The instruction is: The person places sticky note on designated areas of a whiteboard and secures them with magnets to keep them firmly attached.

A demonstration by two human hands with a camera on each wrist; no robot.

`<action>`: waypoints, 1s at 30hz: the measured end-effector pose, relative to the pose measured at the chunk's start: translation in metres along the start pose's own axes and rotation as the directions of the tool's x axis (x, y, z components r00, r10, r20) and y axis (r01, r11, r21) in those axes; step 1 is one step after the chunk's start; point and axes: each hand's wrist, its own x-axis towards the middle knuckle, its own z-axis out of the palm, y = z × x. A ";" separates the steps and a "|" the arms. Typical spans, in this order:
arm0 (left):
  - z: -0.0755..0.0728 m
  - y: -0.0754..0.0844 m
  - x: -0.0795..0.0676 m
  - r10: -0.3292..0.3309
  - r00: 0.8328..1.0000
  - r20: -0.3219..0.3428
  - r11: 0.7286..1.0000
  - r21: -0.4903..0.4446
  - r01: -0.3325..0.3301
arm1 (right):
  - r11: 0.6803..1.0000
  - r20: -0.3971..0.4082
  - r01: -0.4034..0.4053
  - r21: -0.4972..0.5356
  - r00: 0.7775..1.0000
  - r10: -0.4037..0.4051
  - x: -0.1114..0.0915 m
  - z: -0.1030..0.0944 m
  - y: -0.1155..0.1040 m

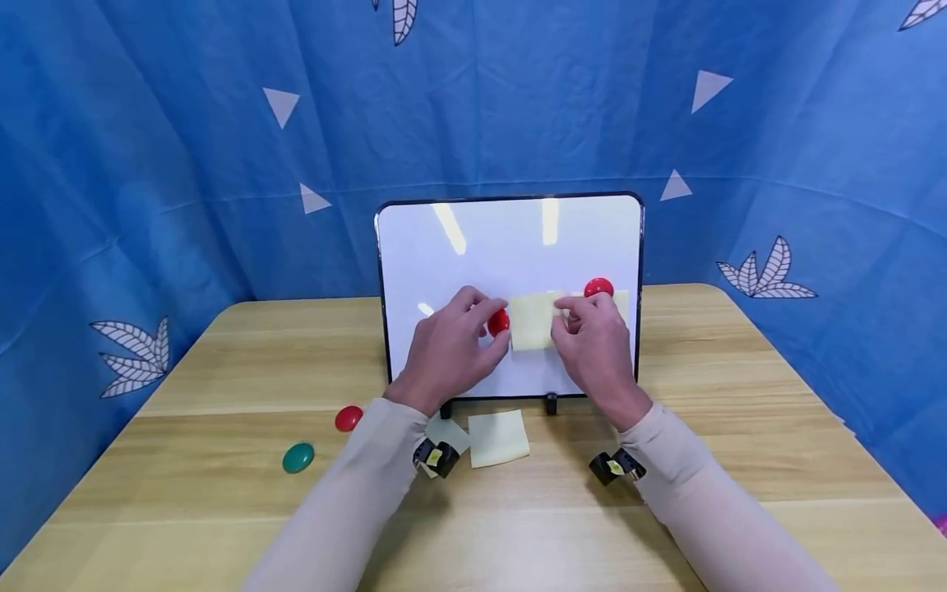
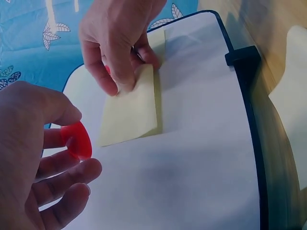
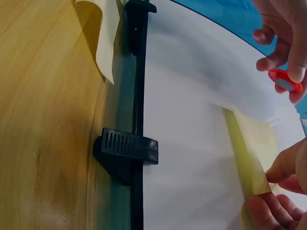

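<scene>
Between thumb and finger, my left hand [image 1: 453, 345] pinches a round red magnet [image 2: 77, 141], whose grey back shows in the right wrist view. My right hand [image 1: 594, 341] pinches the edge of a yellow sticky note [image 1: 531, 321] and holds it against or close to the whiteboard [image 1: 436, 263]. Another sticky note [image 1: 622, 306] is on the board at the right, partly hidden by that hand. A second red magnet [image 1: 598, 287] sits at its top edge. The left wrist view shows the pinched note's lower corner lifting from the board.
Black clip feet [image 3: 127, 148] hold the board upright on the wooden table [image 1: 666, 526]. Before it lie a loose sticky note [image 1: 499, 438] and another note [image 1: 446, 432] partly under the left wrist. A red magnet [image 1: 348, 418] and a green magnet [image 1: 298, 457] lie at left.
</scene>
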 end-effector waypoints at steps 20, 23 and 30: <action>0.018 0.006 0.026 0.118 0.986 -0.121 0.988 0.111 -0.105 | 1.000 -0.018 0.005 -0.025 1.000 -0.005 -0.002 0.002 0.006; 0.022 0.007 0.029 0.132 0.983 -0.125 0.985 0.126 -0.116 | 0.999 -0.021 0.010 -0.031 1.000 -0.010 -0.001 0.003 0.008; 0.029 0.010 0.037 0.168 0.977 -0.135 0.977 0.155 -0.146 | 0.999 -0.022 0.022 -0.030 0.999 -0.023 0.000 0.002 0.009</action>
